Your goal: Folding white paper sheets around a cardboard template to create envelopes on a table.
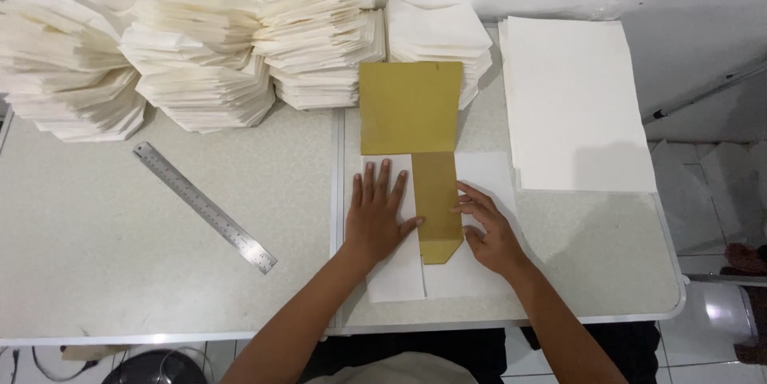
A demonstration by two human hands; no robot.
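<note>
Head view: the left hand point(379, 212) lies flat, fingers spread, pressing a folded white sheet point(399, 272) beside the mustard cardboard template point(415, 144). The right hand point(487, 228) (fingers loosely curled) pinches the paper flap against the template's narrow lower strip. Both work near the front edge of a pale speckled table point(96, 232). A steel ruler point(204, 206) lies at nine o'clock, folded paper stacks point(200, 48) at eleven, flat white sheets point(579, 104) at two. Open room spreads left of the ruler.
</note>
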